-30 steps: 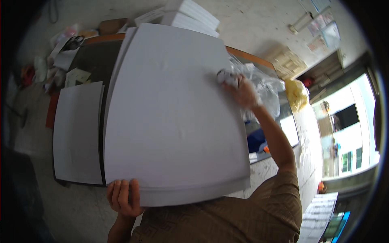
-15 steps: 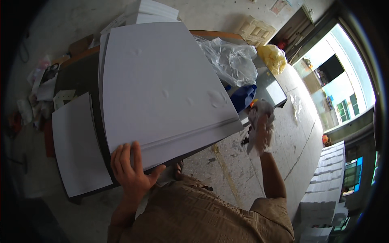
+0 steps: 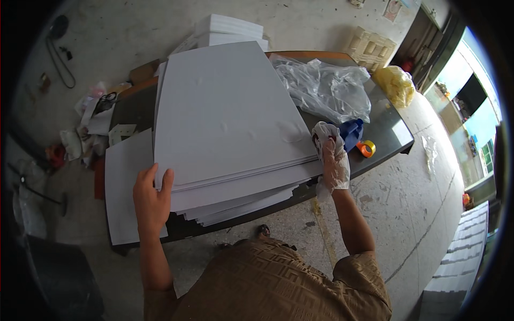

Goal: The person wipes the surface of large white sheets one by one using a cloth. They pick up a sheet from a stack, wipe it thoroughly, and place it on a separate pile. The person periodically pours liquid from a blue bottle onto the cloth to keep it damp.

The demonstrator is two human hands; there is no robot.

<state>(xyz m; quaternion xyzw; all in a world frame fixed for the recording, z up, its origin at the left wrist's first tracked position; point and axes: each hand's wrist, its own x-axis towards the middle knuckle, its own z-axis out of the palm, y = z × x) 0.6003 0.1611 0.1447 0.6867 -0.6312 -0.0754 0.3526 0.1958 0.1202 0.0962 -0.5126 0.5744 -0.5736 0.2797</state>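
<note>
A stack of large white sheets lies on a dark table, its top sheet marked by several small bumps. At the stack's near left corner, my left hand has its thumb and fingers apart, touching the edge. My right hand is closed round a crumpled whitish cloth at the stack's right edge. Thin clear plastic hangs about that hand and wrist; parts of the fingers are hidden under it. Just beyond the cloth are a blue bottle-like container and a roll of orange-yellow tape.
Clear plastic film lies crumpled on the table's far right, near a yellow bag. A smaller white sheet lies left of the stack. Beyond the table stand more white sheets. Loose rubbish is at the left.
My right hand has moved left with the cloth, from out beyond the table edge to the stack's right edge. My left hand has lifted from lying flat to the corner. The view has shifted.
</note>
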